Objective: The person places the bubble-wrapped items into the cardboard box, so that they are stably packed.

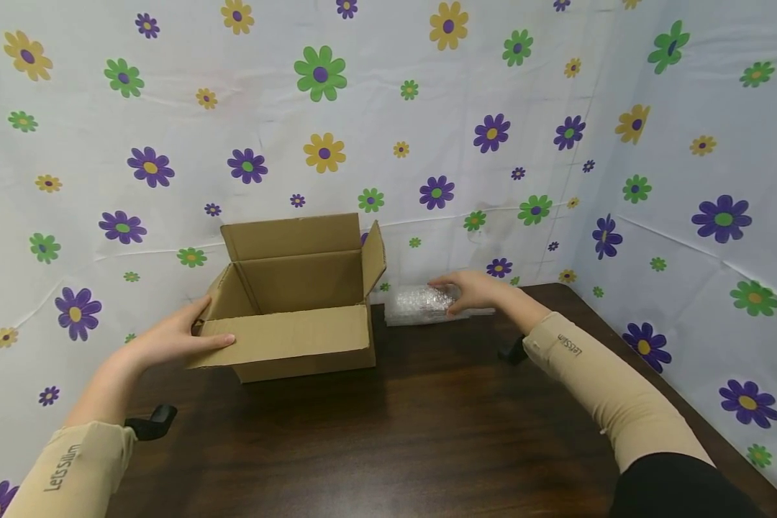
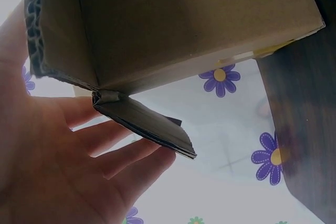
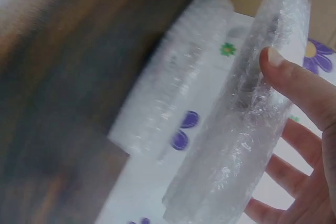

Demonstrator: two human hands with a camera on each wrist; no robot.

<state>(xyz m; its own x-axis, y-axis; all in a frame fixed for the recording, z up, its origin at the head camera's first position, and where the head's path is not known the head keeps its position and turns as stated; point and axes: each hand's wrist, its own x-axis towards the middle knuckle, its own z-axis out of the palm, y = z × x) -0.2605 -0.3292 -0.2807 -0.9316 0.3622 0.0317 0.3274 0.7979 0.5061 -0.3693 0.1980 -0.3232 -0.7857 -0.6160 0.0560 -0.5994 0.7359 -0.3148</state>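
An open cardboard box (image 1: 301,277) sits on the dark table with its flaps spread. My left hand (image 1: 171,334) grips its front left corner, thumb over the front flap (image 1: 291,338). In the left wrist view, the fingers lie against the folded side flap (image 2: 152,124). To the right of the box, my right hand (image 1: 471,289) holds a long roll of bubble wrap (image 3: 236,119), the thumb on its near side and the fingers behind. A second bubble wrap roll (image 3: 173,77) lies beside it near the table's back edge. Whether anything is inside the rolls, I cannot tell.
The dark wooden table (image 1: 388,446) runs up to a white cloth (image 1: 388,115) with printed flowers, which hangs behind it and along the right side. Black mounts (image 1: 152,423) stick out from the wrist sleeves.
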